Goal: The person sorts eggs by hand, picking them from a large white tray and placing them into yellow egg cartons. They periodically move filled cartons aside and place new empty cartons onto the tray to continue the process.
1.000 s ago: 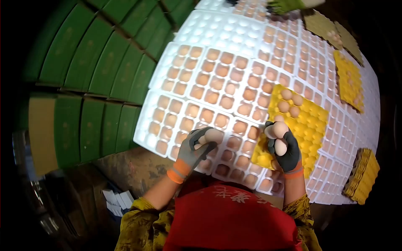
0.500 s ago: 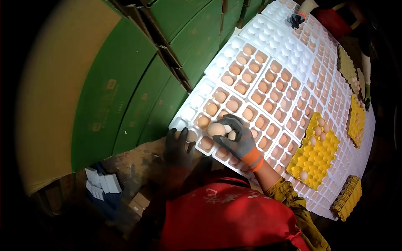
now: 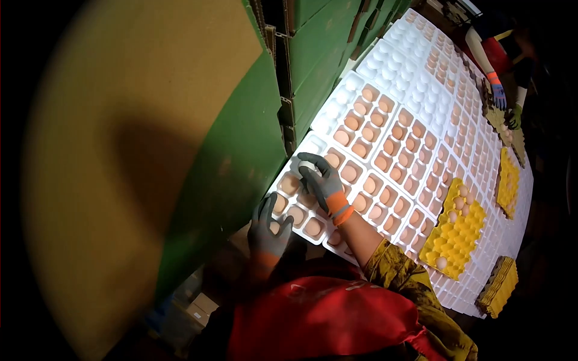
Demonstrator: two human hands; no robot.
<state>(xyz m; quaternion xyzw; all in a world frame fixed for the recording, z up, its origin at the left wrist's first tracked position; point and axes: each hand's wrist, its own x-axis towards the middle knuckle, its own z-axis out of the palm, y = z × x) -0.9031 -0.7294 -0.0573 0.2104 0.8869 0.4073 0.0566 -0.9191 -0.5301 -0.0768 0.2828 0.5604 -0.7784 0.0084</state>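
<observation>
My left hand [image 3: 268,233], in a grey glove with an orange cuff, is at the near left corner of a white egg tray [image 3: 321,238]. Its fingers curl around an egg [image 3: 274,228], and its fingertips reach beside another egg [image 3: 279,203] in a tray cell. Over the same tray, my right hand [image 3: 324,183], gloved alike, is closed around a pale egg [image 3: 307,168]; its palm side is hidden. Brown eggs sit in the cells close by, among them one egg [image 3: 313,227] in the near corner cell.
Green cardboard boxes [image 3: 241,150] stand stacked along the left. More white trays with eggs spread away. On them lie a yellow egg tray [image 3: 456,237] with several eggs and a second yellow tray [image 3: 507,183]. Stacked trays [image 3: 498,287] stand right. A co-worker's gloved hand [image 3: 498,95] is at the far end.
My right hand has moved left and away from me over the tray; fewer eggs show in it. My left hand has come to the tray's corner. The view has shifted, bringing the boxes nearer.
</observation>
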